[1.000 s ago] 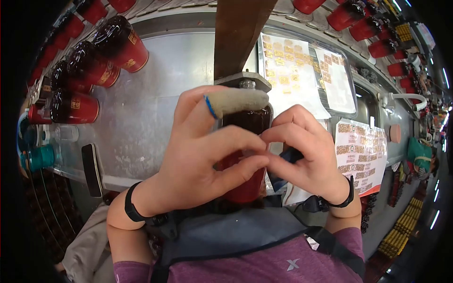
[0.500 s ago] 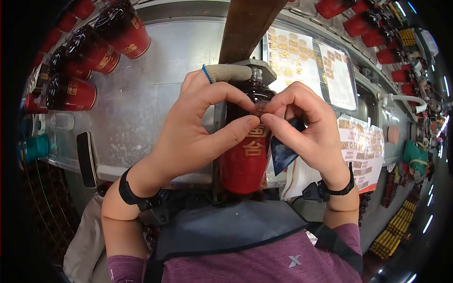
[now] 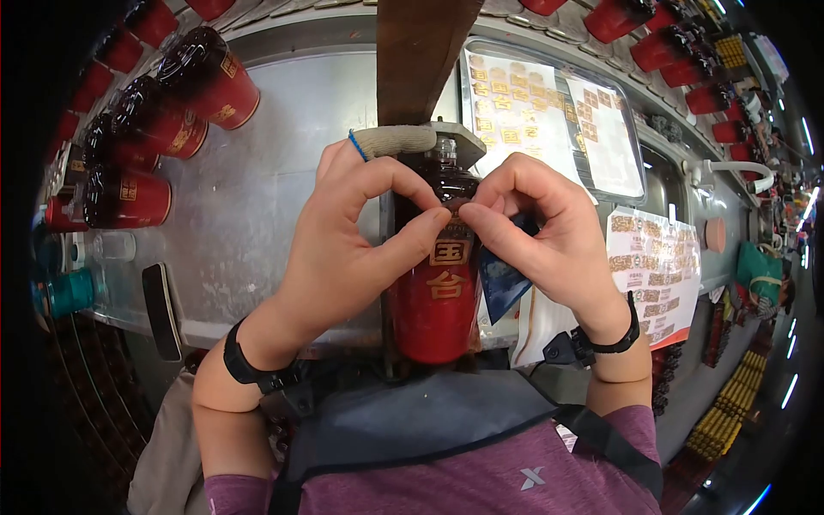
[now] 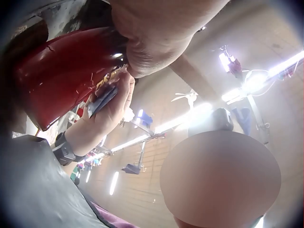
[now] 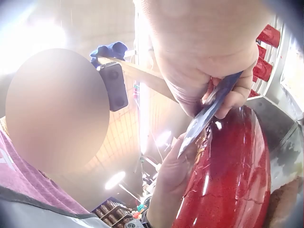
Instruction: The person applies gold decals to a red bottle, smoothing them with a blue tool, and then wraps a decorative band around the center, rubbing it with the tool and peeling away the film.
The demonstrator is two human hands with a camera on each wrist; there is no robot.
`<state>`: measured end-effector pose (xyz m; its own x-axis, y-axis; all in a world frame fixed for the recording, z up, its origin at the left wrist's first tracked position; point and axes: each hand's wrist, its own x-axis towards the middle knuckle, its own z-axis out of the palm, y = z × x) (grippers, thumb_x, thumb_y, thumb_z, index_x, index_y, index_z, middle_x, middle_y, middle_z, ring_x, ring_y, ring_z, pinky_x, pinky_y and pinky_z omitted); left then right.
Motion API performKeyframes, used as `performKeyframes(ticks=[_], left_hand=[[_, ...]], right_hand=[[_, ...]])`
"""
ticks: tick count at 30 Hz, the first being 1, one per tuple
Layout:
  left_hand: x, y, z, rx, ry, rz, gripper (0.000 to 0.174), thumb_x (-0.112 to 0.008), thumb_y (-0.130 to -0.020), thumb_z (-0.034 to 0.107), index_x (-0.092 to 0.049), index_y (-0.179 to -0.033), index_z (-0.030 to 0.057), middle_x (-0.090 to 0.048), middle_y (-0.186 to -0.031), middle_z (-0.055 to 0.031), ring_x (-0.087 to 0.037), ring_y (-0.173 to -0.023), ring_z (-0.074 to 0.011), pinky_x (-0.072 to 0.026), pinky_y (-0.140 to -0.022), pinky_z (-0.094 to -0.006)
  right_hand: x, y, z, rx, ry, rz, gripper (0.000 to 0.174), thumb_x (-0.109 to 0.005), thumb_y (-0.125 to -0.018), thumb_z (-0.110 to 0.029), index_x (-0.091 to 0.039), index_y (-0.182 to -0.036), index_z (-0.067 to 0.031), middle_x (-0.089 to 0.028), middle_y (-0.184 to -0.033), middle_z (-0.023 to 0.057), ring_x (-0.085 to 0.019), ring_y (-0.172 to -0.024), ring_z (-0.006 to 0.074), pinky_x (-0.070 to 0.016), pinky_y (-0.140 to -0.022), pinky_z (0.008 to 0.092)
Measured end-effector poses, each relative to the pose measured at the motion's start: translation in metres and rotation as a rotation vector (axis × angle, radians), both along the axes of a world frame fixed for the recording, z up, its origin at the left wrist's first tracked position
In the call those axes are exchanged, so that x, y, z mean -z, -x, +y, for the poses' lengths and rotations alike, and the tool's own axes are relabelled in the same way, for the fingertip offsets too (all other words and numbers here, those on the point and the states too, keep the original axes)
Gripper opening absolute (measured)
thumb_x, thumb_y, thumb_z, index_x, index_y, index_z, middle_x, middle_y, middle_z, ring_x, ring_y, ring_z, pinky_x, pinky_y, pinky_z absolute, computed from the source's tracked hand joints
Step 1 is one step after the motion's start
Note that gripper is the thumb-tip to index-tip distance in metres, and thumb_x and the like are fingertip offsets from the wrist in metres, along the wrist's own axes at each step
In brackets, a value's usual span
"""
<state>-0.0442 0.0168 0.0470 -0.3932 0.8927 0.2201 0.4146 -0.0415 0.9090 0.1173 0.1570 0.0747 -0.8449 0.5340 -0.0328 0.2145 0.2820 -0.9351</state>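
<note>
A red-and-black bottle (image 3: 433, 330) with gold characters lies in front of me, its neck pointing away toward a metal bracket (image 3: 463, 142). Fingertips of both hands meet right at its shoulder, just above the characters, around a small thin decal (image 3: 455, 212). My left hand (image 3: 348, 232) pinches the decal's left side between thumb and index finger. One of its fingers, in a grey knit sleeve (image 3: 395, 141), stretches toward the neck. My right hand (image 3: 554, 245) pinches the right side and also keeps a flat dark-blue scraper (image 3: 502, 283) tucked in its curled fingers.
Several red-and-black bottles (image 3: 210, 81) stand at the left. A phone (image 3: 161, 311) lies near the front edge of the metal table (image 3: 249, 206). Beyond the right hand are a tray with decal sheets (image 3: 519, 94) and a printed sheet (image 3: 652, 275). A brown beam (image 3: 421, 60) rises behind the bottle.
Both hands have gone from above the bottle down to its shoulder, fingertips pinching close together throughout. The gold characters, hidden a second ago, show now. The scraper stays in the right hand.
</note>
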Motion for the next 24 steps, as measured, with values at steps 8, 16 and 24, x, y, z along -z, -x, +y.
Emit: performKeyframes(ticks=[8, 16, 24], left_hand=[[0.008, -0.003, 0.003, -0.020, -0.054, -0.052, 0.014, -0.074, -0.078, 0.012, -0.064, -0.087, 0.0084, -0.063, -0.105, -0.0070, -0.051, -0.102, -0.0259, -0.0380, -0.095, -0.0363], [0.010, -0.009, 0.003, -0.041, -0.018, -0.311, 0.028, -0.073, -0.080, 0.010, -0.062, -0.105, 0.0076, -0.063, -0.108, -0.0068, -0.053, -0.106, -0.0224, -0.0403, -0.096, -0.0339], [0.008, -0.008, 0.005, -0.012, 0.043, -0.376, 0.031, -0.074, -0.079, 0.010, -0.062, -0.108, 0.0080, -0.063, -0.110, -0.0064, -0.052, -0.109, -0.0215, -0.0403, -0.098, -0.0336]], right_hand=[[-0.001, -0.001, 0.004, -0.065, -0.092, -0.014, 0.013, -0.073, -0.086, -0.003, -0.060, -0.084, -0.0019, -0.058, -0.080, -0.0022, -0.053, -0.069, 0.0018, -0.0434, -0.064, 0.0185], [-0.002, 0.001, 0.006, -0.078, -0.069, -0.046, 0.013, -0.073, -0.086, -0.002, -0.059, -0.084, -0.0020, -0.058, -0.079, -0.0032, -0.053, -0.069, 0.0012, -0.0425, -0.062, 0.0179], [-0.007, 0.002, 0.009, -0.067, 0.146, -0.091, 0.011, -0.072, -0.087, -0.003, -0.061, -0.089, -0.0021, -0.057, -0.076, -0.0051, -0.052, -0.066, -0.0003, -0.0396, -0.060, 0.0169]])
